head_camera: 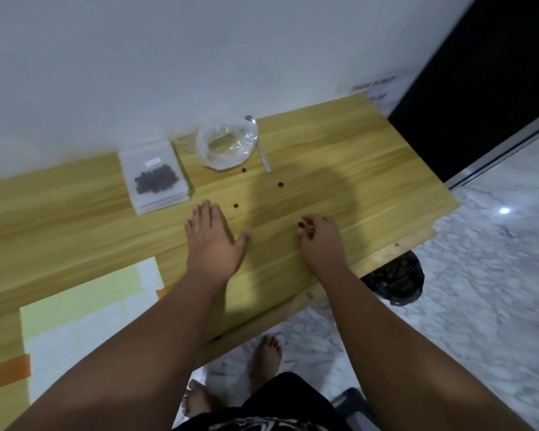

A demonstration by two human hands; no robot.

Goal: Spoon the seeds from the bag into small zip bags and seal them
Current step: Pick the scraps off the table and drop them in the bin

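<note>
The left hand (pixel 213 241) lies flat, fingers spread, on the table (pixel 339 169); the right hand (pixel 319 241) pinches a seed (pixel 301 225) beside three loose seeds (pixel 280 184).

Both arms outstretched, left grip (pixel 213 241) flat, palm-down, fingers straight; right grip (pixel 319 241) curled, fingertips round a seed (pixel 301 224).

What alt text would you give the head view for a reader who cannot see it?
A person's right hand pinches a dark seed on a wooden table while the left hand lies flat beside it. More loose seeds lie scattered ahead; behind them sit an open clear bag, a spoon and a filled zip bag.
</note>
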